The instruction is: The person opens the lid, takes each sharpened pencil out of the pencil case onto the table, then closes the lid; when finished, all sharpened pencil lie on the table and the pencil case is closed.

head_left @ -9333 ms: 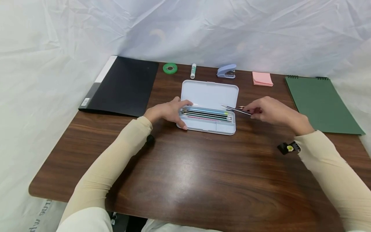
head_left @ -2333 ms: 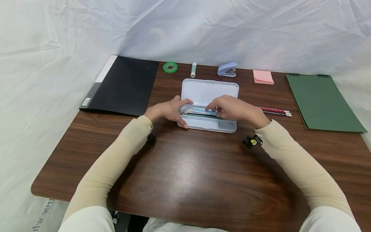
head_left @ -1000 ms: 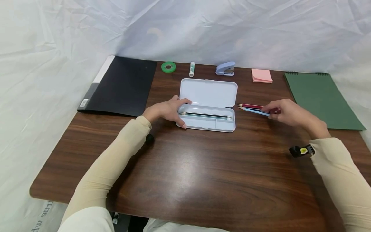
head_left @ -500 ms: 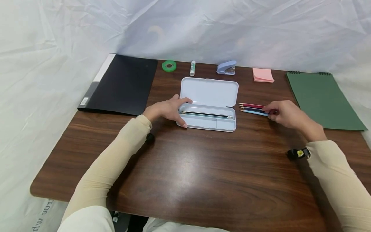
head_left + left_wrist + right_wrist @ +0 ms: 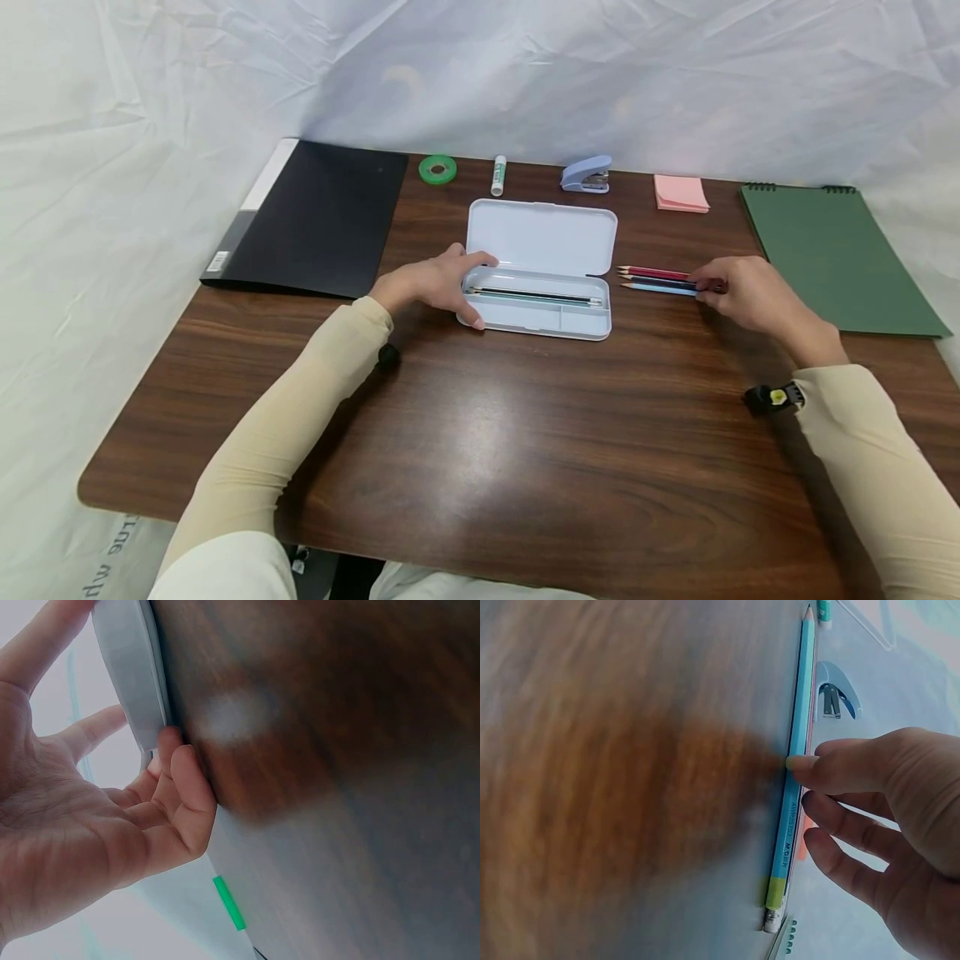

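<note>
An open white pencil case (image 5: 585, 325) stands mid-table with its lid (image 5: 543, 237) tipped back. My left hand (image 5: 431, 283) grips its left end, thumb at the front edge and fingers toward the hinge side. Inside the case's rear section lie a black pencil (image 5: 536, 294) and a green one just in front. To the right of the case, my right hand (image 5: 750, 292) pinches a light-blue pencil (image 5: 801, 690) near its eraser end, low at the table. This pencil lies alongside red pencils (image 5: 652, 272) and dark pencils (image 5: 656, 282), their eraser ends hidden behind the hand.
A black folder (image 5: 315, 221) lies at the left. Along the back are green tape (image 5: 437, 160), a glue stick (image 5: 498, 177), a lilac stapler (image 5: 587, 175) and pink sticky notes (image 5: 680, 193). A green spiral notebook (image 5: 840, 258) lies at the far right.
My right hand has taken the light-blue pencil out of the case to the right and straightened it beside the red and dark pencils, brought there earlier. My left hand has stayed on the case.
</note>
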{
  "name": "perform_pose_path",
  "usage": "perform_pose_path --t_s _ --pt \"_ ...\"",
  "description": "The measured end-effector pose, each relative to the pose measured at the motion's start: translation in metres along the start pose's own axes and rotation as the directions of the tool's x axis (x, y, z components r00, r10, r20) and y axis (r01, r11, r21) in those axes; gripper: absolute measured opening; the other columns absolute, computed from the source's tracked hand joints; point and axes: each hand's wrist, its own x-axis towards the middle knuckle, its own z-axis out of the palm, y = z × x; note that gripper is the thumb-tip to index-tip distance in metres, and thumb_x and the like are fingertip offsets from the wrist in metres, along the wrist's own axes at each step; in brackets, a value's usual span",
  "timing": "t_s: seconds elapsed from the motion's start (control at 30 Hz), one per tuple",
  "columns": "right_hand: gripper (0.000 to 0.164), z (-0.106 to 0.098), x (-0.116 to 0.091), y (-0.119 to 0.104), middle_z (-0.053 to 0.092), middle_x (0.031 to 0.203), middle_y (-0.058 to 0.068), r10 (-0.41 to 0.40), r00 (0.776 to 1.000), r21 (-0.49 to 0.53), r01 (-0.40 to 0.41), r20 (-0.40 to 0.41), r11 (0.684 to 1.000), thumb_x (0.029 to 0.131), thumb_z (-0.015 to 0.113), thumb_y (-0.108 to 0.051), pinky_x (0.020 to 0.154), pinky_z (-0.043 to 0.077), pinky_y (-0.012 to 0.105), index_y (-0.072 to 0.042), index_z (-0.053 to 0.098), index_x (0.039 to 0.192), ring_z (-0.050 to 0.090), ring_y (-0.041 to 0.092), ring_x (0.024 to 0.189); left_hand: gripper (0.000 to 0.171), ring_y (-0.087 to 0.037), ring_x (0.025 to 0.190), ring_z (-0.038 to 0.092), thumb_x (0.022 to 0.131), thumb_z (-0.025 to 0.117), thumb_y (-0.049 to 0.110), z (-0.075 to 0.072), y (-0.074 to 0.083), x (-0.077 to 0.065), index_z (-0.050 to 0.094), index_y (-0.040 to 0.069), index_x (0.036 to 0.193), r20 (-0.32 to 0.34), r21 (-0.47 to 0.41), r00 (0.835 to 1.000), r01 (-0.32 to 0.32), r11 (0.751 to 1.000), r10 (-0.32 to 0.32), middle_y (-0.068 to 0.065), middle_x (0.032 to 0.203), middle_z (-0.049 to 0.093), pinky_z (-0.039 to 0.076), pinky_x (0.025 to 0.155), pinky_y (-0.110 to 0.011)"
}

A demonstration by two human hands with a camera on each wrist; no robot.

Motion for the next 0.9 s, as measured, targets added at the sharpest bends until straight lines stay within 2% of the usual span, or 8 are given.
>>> perform_pose_path --t_s 0.27,0.67,0.77,0.9 --pt "0.021 -0.0001 0.0015 -0.0009 0.071 0.097 0.024 0.018 1.000 -0.012 -0.018 0.002 1.000 0.087 0.069 0.003 0.075 0.050 0.054 0.006 0.072 0.107 0.065 0.034 0.083 0.100 -0.029 0.115 0.045 0.077 0.086 0.039 -0.0001 -0.0013 -0.0004 0.027 0.029 0.156 0.000 -0.008 1.000 -0.007 1.000 0.007 -0.014 0.132 0.032 0.042 0.096 -0.042" --pt "0.022 0.0019 0.0026 0.0017 0.070 0.093 0.021 0.053 0.999 0.001 -0.053 -0.002 0.999 0.087 0.069 0.002 0.075 0.049 0.055 0.005 0.071 0.109 0.065 0.033 0.083 0.100 -0.029 0.114 0.046 0.076 0.086 0.040 -0.0009 -0.0014 -0.0012 0.027 0.030 0.156 -0.001 -0.008 1.000 -0.007 1.000 0.007 -0.014 0.132 0.033 0.042 0.095 -0.042" --pt "0.023 0.0012 0.0022 0.0008 0.069 0.094 0.020 0.033 0.999 0.004 -0.033 -0.034 0.999 0.086 0.071 0.001 0.072 0.049 0.053 0.005 0.071 0.109 0.062 0.032 0.081 0.100 -0.029 0.114 0.045 0.076 0.086 0.040 -0.0009 -0.0013 -0.0015 0.027 0.030 0.156 0.001 -0.010 1.000 -0.007 1.000 0.007 -0.014 0.132 0.033 0.042 0.095 -0.042" --pt "0.025 -0.0011 0.0047 -0.0064 0.069 0.097 0.018 -0.032 0.992 0.033 0.036 -0.123 0.999 0.084 0.075 -0.001 0.070 0.046 0.044 0.002 0.071 0.109 0.059 0.028 0.080 0.100 -0.029 0.115 0.045 0.076 0.086 0.040 -0.0004 -0.0019 -0.0013 0.027 0.030 0.156 -0.001 -0.013 1.000 -0.009 1.000 0.009 -0.014 0.132 0.033 0.042 0.095 -0.043"
